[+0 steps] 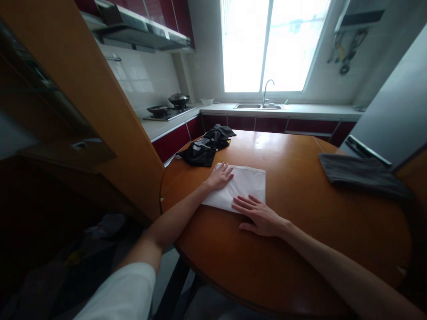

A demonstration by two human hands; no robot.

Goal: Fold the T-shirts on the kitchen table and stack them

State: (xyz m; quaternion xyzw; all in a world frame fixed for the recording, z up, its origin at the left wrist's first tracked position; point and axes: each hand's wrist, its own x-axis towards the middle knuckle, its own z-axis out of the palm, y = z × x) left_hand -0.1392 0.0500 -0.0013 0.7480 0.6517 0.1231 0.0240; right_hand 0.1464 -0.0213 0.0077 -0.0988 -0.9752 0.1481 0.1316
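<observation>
Our right hand point(263, 218) and left hand point(220, 177) are pressing flat, fingers spread, pinching nothing, on the folded white cloth point(245, 186), which is looking light, limp and best pinched at its corners.

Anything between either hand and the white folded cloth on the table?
Nothing visible. The left hand lies flat on the far left corner of the white cloth, and the right hand rests at its near edge, fingers on the fabric. The black garment and grey cloth lie apart on the table.
</observation>
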